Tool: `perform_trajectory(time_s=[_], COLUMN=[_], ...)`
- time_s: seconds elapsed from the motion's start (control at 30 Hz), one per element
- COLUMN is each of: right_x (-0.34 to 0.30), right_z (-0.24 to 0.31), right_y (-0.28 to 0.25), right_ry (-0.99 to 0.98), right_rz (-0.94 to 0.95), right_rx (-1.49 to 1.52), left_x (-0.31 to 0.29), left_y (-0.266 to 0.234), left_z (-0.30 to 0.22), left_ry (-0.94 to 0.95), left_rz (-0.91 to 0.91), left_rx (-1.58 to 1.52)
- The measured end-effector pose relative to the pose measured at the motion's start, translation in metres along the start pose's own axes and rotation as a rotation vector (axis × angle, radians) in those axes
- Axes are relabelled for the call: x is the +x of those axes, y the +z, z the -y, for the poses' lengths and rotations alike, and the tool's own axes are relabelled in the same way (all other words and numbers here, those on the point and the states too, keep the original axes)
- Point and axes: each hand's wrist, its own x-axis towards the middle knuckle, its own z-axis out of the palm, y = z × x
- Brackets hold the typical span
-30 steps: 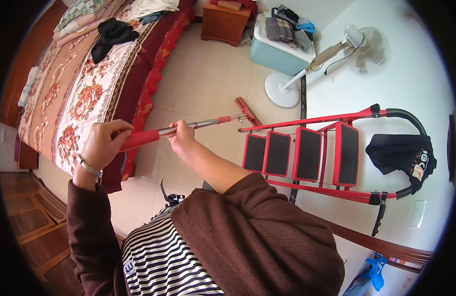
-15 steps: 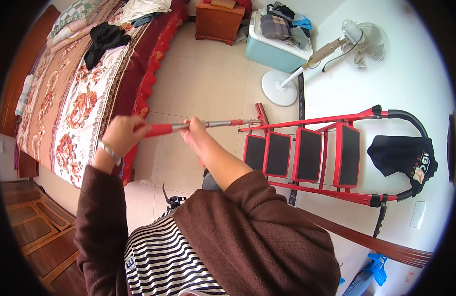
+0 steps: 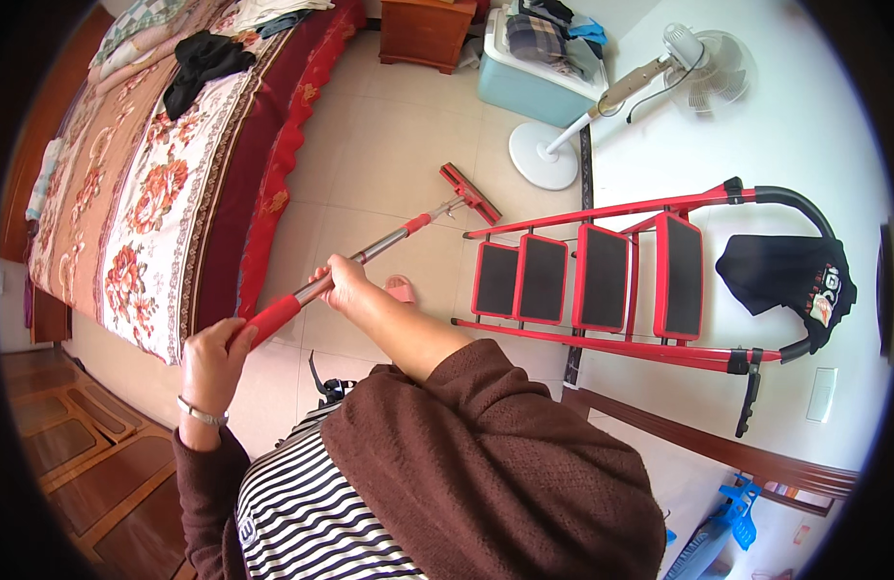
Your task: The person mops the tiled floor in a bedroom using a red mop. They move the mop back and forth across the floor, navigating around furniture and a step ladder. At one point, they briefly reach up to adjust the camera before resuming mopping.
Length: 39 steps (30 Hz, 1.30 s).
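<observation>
A mop [image 3: 379,248] with a red and silver pole slants across the middle of the view. Its flat red head [image 3: 469,194] is on the tiled floor, near the foot of the ladder. My left hand [image 3: 212,365], with a bracelet at the wrist, is closed around the red grip at the pole's end. Farther up, my right hand [image 3: 341,280] wraps the silver part of the pole. Whatever is under the mop head is hidden. A pink slipper [image 3: 400,288] shows just beyond my right forearm.
A red stepladder [image 3: 602,275] leans along the right, a black garment [image 3: 780,280] hanging on its rail. Behind it stand a white fan [image 3: 544,155] and a pale blue bin [image 3: 524,97] piled with clothes. The bed [image 3: 167,193] fills the left; a wooden nightstand [image 3: 420,37] stands at the back.
The mop head has moved left and away from the ladder's foot, and the pole now slants more. My left hand has come down and nearer; my right hand has shifted left and slightly nearer.
</observation>
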Motion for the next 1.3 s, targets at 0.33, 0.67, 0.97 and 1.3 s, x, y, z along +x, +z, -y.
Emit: perform_trajectory(time_s=[0.33,0.67,0.97,1.3], right_x=[0.106,0.110,0.130,0.146], right_z=[0.070,0.162,0.287,0.274], right_y=[-0.018,0.014,-0.047,-0.062], right_ry=[-0.176,-0.278,-0.393,-0.259], right_rz=[-0.153,-0.372,-0.556,-0.470], right_rx=[-0.026,0.087,0.158,0.140], left_x=[0.048,0.183,0.282,0.259], left_y=[0.013,0.027,0.116,0.111], left_z=[-0.004,-0.015,-0.066,-0.075], left_ry=[-0.052,0.046,0.340,0.255], left_rz=[0.279,0.374,0.495,0.516], left_rx=[0.621,0.621,0.658,0.686])
